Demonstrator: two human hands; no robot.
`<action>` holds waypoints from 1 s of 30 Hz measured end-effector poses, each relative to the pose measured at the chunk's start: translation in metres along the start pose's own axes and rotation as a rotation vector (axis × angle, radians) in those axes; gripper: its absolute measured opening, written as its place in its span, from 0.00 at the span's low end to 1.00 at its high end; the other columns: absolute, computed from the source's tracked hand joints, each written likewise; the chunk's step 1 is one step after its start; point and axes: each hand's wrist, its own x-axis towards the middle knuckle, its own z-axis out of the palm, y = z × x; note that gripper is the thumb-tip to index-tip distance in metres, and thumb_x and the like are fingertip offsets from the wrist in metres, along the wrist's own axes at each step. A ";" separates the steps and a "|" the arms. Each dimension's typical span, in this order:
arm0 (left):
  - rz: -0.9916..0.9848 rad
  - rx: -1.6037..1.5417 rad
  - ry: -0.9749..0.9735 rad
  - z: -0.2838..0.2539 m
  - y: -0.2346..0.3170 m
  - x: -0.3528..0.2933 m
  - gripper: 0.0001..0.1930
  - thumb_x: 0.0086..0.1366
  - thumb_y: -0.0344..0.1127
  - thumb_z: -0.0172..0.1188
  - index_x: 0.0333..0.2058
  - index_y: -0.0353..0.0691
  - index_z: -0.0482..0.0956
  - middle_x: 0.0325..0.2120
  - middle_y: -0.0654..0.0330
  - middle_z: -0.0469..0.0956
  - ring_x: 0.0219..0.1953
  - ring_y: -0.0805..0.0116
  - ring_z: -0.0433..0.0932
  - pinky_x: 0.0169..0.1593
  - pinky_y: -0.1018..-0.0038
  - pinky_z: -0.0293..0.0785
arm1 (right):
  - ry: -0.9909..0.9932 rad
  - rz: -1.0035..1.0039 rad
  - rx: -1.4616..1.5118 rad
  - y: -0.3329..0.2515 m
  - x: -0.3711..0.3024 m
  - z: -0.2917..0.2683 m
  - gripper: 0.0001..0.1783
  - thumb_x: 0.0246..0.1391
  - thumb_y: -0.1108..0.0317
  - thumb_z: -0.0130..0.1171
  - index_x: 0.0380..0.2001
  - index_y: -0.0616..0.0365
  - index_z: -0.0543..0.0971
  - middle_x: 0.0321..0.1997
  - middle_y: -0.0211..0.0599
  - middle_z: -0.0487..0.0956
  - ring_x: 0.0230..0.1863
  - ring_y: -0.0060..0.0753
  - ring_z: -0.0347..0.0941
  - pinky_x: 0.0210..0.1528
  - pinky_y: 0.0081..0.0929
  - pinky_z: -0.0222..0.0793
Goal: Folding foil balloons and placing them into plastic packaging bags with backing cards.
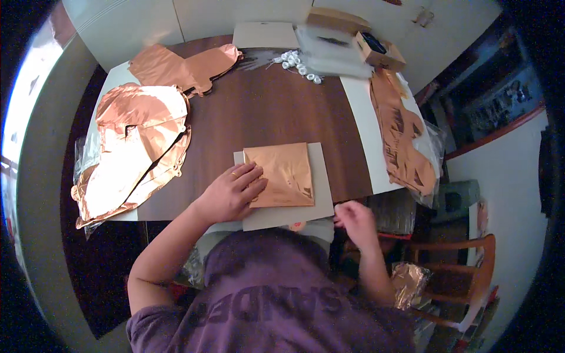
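A copper-coloured foil balloon (282,176), folded into a flat square, lies on a grey cardboard sheet (322,200) at the table's near edge. My left hand (232,191) rests on the folded foil's left side, its fingers stretched out flat and close together. Off the cardboard's lower right corner, my right hand (356,222) is held just past the table edge. Its fingers are curled in, and what they hold, if anything, is too small to make out. The right forearm is slightly blurred.
Flat foil balloons (132,147) are piled at the left, with another copper foil piece (182,65) behind them. More foil (406,138) lies at the right. White ribbon spools (297,63), clear plastic bags (332,50) and an open box (379,50) sit far back. A wooden chair (485,265) stands lower right.
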 end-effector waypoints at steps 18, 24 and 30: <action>0.042 -0.065 0.018 -0.010 -0.008 0.001 0.21 0.55 0.29 0.56 0.50 0.31 0.74 0.49 0.45 0.74 0.53 0.46 0.73 0.58 0.57 0.70 | 0.159 0.033 -0.007 -0.048 0.094 -0.109 0.13 0.61 0.68 0.51 0.46 0.63 0.72 0.33 0.41 0.82 0.26 0.29 0.79 0.28 0.23 0.75; 0.069 0.025 0.028 -0.016 -0.011 0.001 0.23 0.53 0.33 0.60 0.48 0.31 0.75 0.48 0.45 0.75 0.53 0.46 0.74 0.58 0.57 0.70 | -0.502 0.119 -0.215 -0.089 0.096 -0.020 0.10 0.56 0.67 0.58 0.34 0.64 0.78 0.28 0.41 0.83 0.20 0.25 0.77 0.19 0.21 0.70; 0.043 -0.026 0.031 -0.012 -0.017 -0.001 0.26 0.49 0.36 0.62 0.48 0.31 0.74 0.48 0.46 0.74 0.54 0.48 0.73 0.59 0.56 0.69 | -0.818 0.107 -0.617 -0.112 0.104 -0.006 0.15 0.54 0.61 0.59 0.30 0.66 0.79 0.22 0.39 0.82 0.21 0.27 0.79 0.23 0.25 0.74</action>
